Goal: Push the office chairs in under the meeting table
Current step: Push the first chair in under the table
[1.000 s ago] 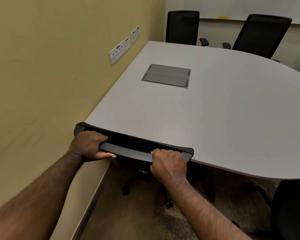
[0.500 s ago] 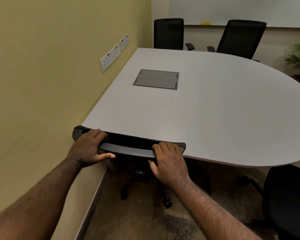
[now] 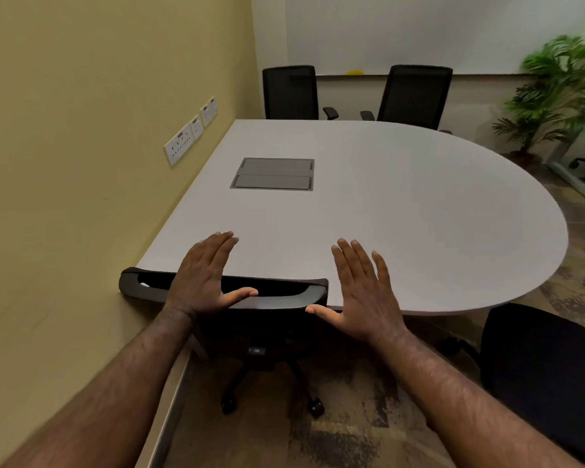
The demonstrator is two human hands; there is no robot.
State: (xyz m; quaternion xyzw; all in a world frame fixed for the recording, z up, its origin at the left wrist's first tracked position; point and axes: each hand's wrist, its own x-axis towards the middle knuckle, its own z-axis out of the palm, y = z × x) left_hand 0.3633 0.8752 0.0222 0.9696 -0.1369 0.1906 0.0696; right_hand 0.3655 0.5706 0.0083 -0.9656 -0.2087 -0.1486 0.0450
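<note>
Over chair (image 3: 274,292), hands apparently lifted, fingers spread

No text, label or number can be read. A small tag (image 3: 256,350) sits on the chair's back post, below and between the hands, too small to make out. The wall sockets (image 3: 191,130), up and left of the left hand, carry blurred markings.

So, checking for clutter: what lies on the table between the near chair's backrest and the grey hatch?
Bare tabletop from the backrest to the hatch; the head view shows it.
</note>
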